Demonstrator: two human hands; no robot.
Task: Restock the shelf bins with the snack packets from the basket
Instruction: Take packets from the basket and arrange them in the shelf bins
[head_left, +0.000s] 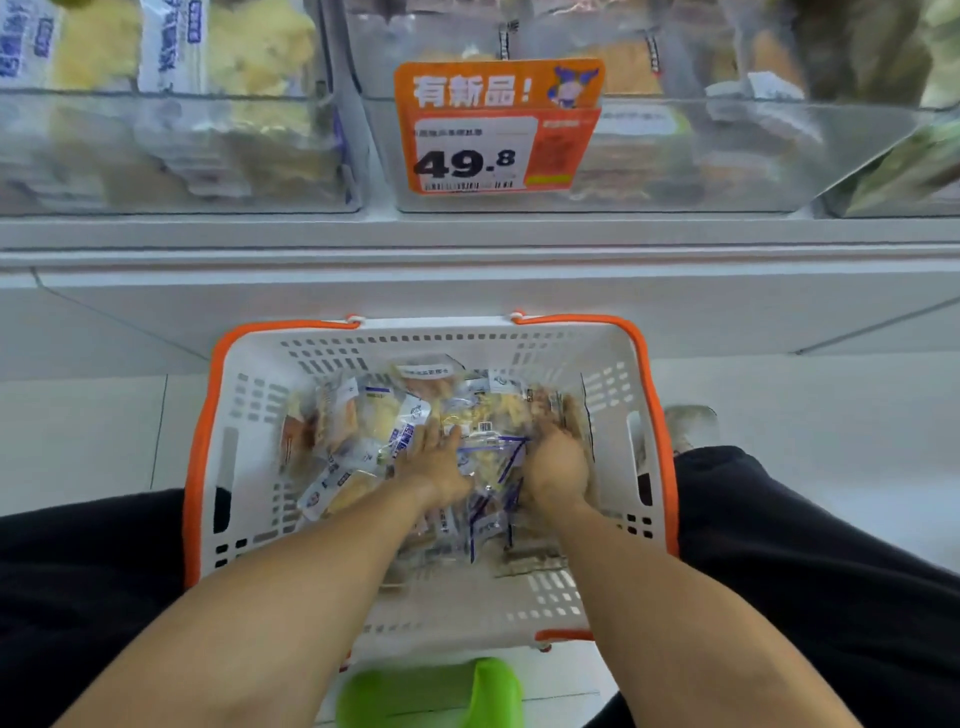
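A: Start at the far left. How full is that clear plastic shelf bin (171, 150) of pale yellow snacks?

B: Packets stand past its front wall, so it looks well stocked. The middle clear bin (649, 156), behind the orange price tag marked 49.8 (496, 127), holds brownish packets piled lower. A third bin (904, 171) at the far right edge is only partly in view.

A: And the stock to be moved?

B: The clear snack packets (363, 426) lie heaped in the white perforated basket with orange rim (208, 415), on the floor near the person, below the shelf.

A: The hands?

B: Both are down in the heap. The left hand (434, 460) lies flat with fingers spread over the packets. The right hand (556, 465) curls its fingers into the pile, round a blue-lined packet (493, 457), I think, though blur hides the fingertips.

A: So progress?

B: I'd judge plenty remains: the basket is still loaded, and nothing is in transit to a bin.
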